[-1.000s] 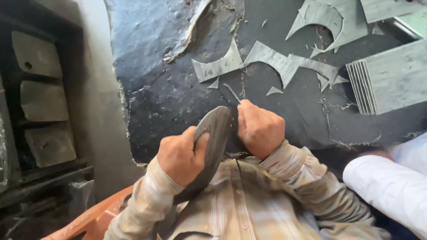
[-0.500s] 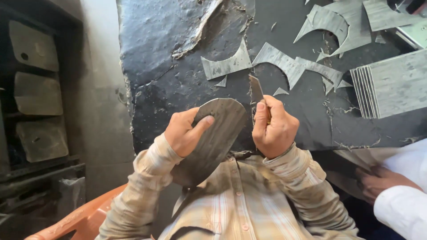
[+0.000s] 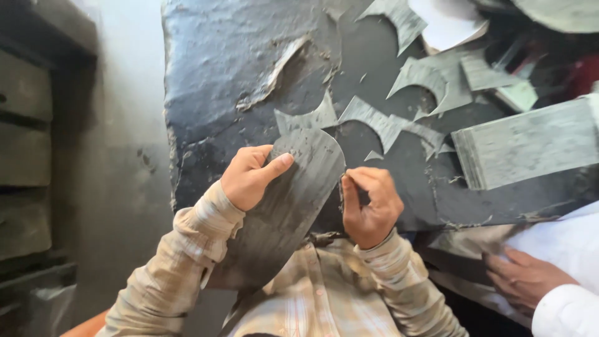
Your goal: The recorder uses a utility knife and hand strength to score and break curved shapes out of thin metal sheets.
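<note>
Left hand grips one grey sole-shaped sheet; right hand alongside.

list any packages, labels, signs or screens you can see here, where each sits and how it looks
None in view: no package, label, sign or screen.
What shows instead:
Grey sole-shaped sheet, centre, rounded top, held by the left hand; the right hand is at its edge.
Stack of grey sheets, right, flat and rectangular.
Grey offcuts, upper centre, curved and pointed, on the black slab.
</note>
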